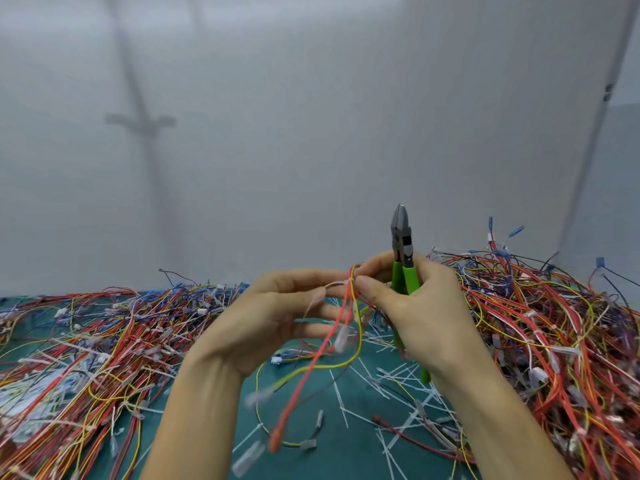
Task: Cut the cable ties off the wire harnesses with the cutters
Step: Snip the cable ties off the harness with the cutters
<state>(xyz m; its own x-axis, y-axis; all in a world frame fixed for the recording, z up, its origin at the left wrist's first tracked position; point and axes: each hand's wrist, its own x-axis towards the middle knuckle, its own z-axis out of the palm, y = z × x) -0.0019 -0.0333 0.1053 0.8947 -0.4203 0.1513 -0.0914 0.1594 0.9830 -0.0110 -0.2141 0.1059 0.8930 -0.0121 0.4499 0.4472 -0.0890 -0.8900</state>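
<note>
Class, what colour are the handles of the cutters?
Bright green, on the cutters in the right hand; head view.

Looks like a harness rework bench in a workshop: green mat (304,455) buried under loose wire harnesses (540,327), snipped white cable ties (391,393), plain grey partition wall (311,116) behind.
</note>
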